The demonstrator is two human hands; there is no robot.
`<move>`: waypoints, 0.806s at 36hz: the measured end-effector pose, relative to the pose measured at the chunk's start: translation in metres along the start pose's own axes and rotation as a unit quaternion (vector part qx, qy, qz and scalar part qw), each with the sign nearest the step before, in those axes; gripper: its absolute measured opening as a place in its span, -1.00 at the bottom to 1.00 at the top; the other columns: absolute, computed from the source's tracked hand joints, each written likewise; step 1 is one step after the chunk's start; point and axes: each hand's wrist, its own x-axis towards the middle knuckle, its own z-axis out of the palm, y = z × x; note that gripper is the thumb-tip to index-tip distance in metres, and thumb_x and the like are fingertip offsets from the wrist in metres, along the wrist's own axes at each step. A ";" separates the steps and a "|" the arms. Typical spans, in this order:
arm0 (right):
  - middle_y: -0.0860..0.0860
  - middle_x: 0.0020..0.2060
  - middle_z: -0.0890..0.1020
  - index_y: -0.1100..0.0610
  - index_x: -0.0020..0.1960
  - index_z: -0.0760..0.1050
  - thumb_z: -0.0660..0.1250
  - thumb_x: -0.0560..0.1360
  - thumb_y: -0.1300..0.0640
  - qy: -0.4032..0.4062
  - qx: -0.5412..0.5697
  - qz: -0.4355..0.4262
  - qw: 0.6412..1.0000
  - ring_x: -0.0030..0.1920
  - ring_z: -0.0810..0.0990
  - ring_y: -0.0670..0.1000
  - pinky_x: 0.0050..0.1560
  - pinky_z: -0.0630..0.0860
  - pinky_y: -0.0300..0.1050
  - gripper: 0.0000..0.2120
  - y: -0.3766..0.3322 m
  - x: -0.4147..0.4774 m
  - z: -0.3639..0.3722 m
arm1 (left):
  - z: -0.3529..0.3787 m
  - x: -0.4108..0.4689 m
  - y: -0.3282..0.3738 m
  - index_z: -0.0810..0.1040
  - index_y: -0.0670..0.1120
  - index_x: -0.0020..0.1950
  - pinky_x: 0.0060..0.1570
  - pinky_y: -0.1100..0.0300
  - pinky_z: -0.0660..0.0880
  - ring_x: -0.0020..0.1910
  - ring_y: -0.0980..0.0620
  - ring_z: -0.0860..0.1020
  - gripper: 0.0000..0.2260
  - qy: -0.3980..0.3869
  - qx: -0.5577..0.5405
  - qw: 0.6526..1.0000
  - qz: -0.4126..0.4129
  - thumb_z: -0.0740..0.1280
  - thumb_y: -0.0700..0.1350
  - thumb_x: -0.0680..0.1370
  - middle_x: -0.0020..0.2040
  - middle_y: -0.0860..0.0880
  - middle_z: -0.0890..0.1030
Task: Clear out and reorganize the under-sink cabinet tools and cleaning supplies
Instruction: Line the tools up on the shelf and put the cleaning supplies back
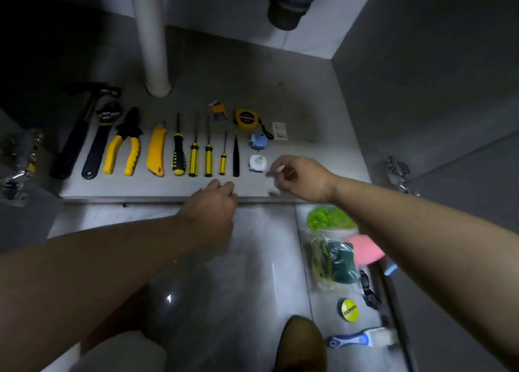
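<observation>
- The right hand pinches a small pale thin piece between thumb and fingertips; blur hides what it is.
- Just left of that pinch, a white round plastic fitting lies on the grey cabinet floor, with a blue round fitting beyond it.
- The left hand hovers at the cabinet's front edge, fingers curled; whether it holds anything cannot be told.
- Beyond its knuckles lie yellow-and-black screwdrivers in a row and a slim black tool.

an under-sink cabinet in a home. a white drain pipe and a dark waste fitting drop from above, a door hinge sits at its side, and glossy floor tiles lie in front.
</observation>
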 end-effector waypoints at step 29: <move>0.18 0.07 0.53 0.09 0.33 0.47 0.32 0.51 0.23 0.087 0.425 0.429 0.792 0.04 0.55 0.11 0.11 0.50 -0.07 -0.61 0.159 -0.313 0.188 | -0.025 -0.045 0.200 0.63 0.16 -0.05 0.15 0.07 0.56 0.02 0.06 0.63 -0.76 -0.066 -0.276 0.955 0.090 0.32 -0.20 0.59 -0.05 0.14 0.66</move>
